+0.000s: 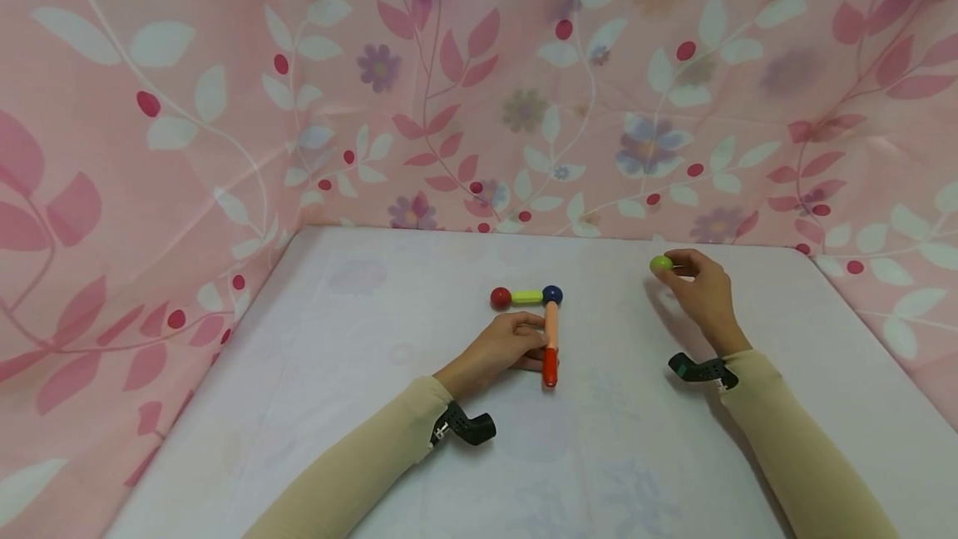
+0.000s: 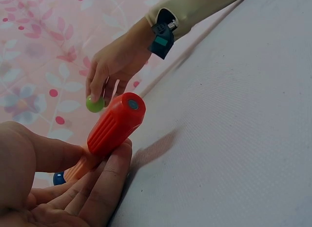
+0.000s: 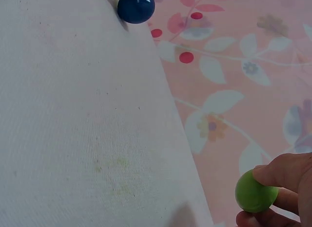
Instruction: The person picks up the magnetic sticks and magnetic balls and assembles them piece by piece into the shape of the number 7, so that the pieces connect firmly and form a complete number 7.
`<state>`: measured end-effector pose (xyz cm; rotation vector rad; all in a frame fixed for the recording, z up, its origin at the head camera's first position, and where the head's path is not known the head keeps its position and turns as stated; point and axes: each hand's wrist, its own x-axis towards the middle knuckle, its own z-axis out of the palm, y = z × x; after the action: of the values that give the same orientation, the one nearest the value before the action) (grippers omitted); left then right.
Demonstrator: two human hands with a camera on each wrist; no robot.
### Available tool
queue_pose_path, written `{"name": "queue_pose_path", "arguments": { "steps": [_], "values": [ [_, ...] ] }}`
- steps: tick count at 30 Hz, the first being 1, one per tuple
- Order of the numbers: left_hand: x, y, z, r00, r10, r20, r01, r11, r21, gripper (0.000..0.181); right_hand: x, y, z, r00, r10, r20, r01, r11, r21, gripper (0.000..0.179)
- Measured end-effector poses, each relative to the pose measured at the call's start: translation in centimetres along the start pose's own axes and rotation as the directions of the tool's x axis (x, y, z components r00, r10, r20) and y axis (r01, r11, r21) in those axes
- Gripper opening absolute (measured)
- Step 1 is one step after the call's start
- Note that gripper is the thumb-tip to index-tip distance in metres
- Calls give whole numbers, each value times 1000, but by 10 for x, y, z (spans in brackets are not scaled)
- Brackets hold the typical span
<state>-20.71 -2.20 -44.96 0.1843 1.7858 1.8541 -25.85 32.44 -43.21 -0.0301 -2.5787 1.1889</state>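
My left hand (image 1: pixel 503 348) pinches an orange rod (image 1: pixel 551 323) between thumb and fingers, close to where it meets a red rod (image 2: pixel 116 124). The red rod has a ribbed side and a grey round spot in its end face. At the far end of the orange rod sits a blue ball (image 1: pixel 552 295). From that ball a yellow-green rod (image 1: pixel 527 297) runs left to a red ball (image 1: pixel 501 298), so the pieces form a corner. Off to the right, my right hand (image 1: pixel 702 289) holds a small green ball (image 3: pixel 256 191) by its fingertips, above the table.
A white cloth covers the table (image 1: pixel 337 339). Pink floral fabric (image 1: pixel 464 90) hangs behind and at both sides, meeting the table's far edge. Each wrist wears a dark camera mount (image 1: pixel 471 425) over a beige sleeve (image 1: pixel 374 464).
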Motion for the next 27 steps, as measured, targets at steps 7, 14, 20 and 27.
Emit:
{"name": "queue_pose_path", "arguments": {
  "steps": [7, 14, 20, 27],
  "values": [
    [1, -1, 0, 1000, 2, -5, -2, 1000, -3, 39, -5, -7, -1, 999, -44, -17, 44, 999, 5, 43],
    [1, -1, 0, 1000, 8, 3, -8, 1000, -10, 39, -10, -16, -1, 998, -60, -11, 60, 998, 33, 41],
    [0, 0, -1, 1000, 10, 15, -10, 1000, -9, 39, -12, -19, 2, 993, -118, -29, 120, 990, 76, 37],
    [2, -2, -1, 1000, 4, 12, -4, 1000, -11, 39, -17, -27, 3, 993, -117, -19, 118, 990, 83, 38]
  ]
}}
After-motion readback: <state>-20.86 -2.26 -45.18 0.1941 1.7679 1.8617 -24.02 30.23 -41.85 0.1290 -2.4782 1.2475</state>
